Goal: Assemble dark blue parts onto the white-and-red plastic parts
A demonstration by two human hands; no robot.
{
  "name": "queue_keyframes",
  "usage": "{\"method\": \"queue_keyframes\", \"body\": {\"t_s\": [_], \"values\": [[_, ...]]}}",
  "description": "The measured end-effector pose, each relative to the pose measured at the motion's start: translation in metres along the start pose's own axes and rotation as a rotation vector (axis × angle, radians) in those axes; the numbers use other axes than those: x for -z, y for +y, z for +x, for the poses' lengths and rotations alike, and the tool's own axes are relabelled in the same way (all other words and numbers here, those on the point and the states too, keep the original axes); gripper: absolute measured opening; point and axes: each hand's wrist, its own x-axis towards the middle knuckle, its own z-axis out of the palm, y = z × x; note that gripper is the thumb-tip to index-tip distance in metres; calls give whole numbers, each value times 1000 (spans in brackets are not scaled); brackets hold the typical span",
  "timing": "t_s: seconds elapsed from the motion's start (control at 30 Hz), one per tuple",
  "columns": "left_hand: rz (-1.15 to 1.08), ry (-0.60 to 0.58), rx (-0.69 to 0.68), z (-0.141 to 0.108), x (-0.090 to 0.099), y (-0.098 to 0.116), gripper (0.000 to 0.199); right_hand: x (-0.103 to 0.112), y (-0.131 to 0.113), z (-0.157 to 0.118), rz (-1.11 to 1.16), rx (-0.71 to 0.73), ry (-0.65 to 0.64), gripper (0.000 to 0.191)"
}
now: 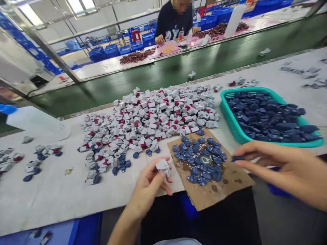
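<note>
My left hand [150, 180] is closed on a small light-grey plastic part [163, 166], held between thumb and fingers near the table's front edge. At the right, my right hand [268, 163] pinches a small dark-blue plastic part [238, 158]; motion blurs it a little. Between the hands lies a brown cardboard sheet [224, 195] bearing many small blue parts [196, 154] in a wet, shiny patch. Behind it spreads a large pile of grey parts with dark-red pieces [155, 115]. A teal plastic basket [230, 124], heaped with dark-blue parts [265, 117], stands just beyond my right hand.
A white bottle with a blue cap [38, 122] leans at the left. Several loose parts [48, 151] lie nearby. Past the table runs a green conveyor belt [163, 76] carrying a few grey pieces. Across it, a person [175, 22] works at a table with dark-red parts [138, 56].
</note>
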Motion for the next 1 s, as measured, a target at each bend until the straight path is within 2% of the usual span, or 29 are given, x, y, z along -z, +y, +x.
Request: {"method": "queue_keyframes", "body": {"t_s": [0.07, 0.13, 0.27, 0.4, 0.53, 0.77, 1.0], "values": [[-49, -25, 46, 1, -18, -17, 41, -13, -9, 3, -7, 35, -105, 20], [-74, -40, 60, 3, -26, -25, 42, -28, -13, 8, -36, 86, -116, 13], [-112, -92, 62, 4, -22, -26, 42, -43, -3, 23, -69, 246, -177, 14], [-138, -146, 61, 3, -18, -25, 42, -43, 7, 32, -146, 333, -262, 22], [-174, -165, 60, 4, -19, -27, 42, -42, 5, 36, -213, 358, -339, 22], [-268, -186, 84, 8, -16, -29, 34, -44, 1, 33, -347, 438, -359, 15], [-367, -87, 48, 5, -19, -30, 29, -42, 1, 36, -365, 450, -344, 18]]}}
